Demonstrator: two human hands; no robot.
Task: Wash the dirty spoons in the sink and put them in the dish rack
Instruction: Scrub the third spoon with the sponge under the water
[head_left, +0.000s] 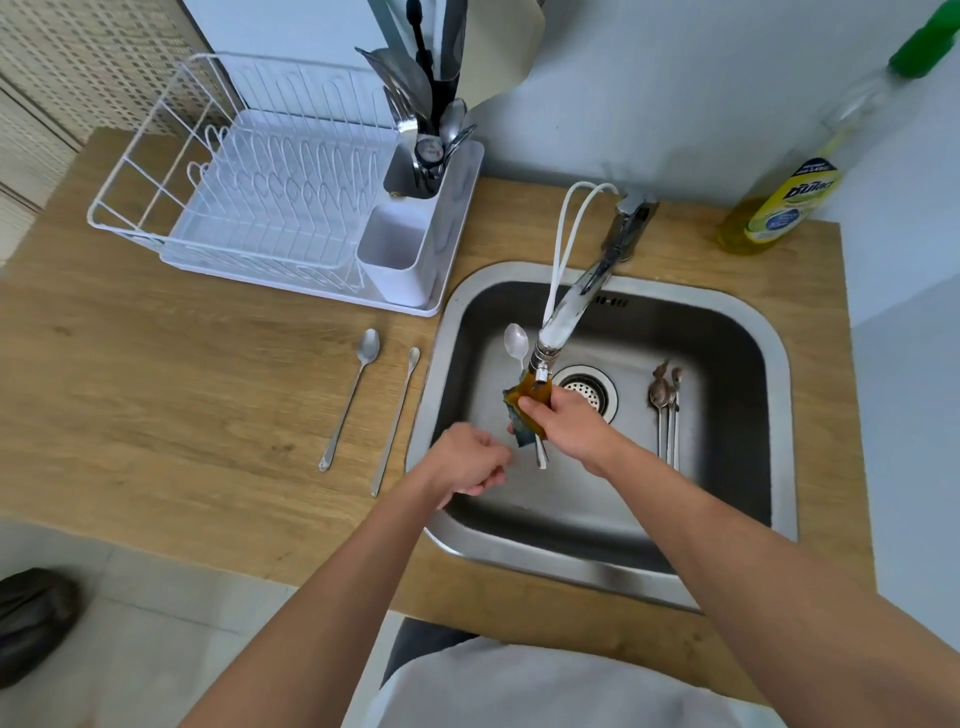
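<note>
Right hand (566, 415) grips sponge (530, 410), spoon (517, 343) | left hand (467, 462) curled, empty | faucet (563, 322) overhead

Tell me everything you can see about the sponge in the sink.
The sponge is orange-yellow with a dark green scouring side, and looks wet and folded. The right hand grips it, wrapped around the handle of a spoon whose bowl points up beyond it. It is held above the sink floor, right under the faucet nozzle.
</note>
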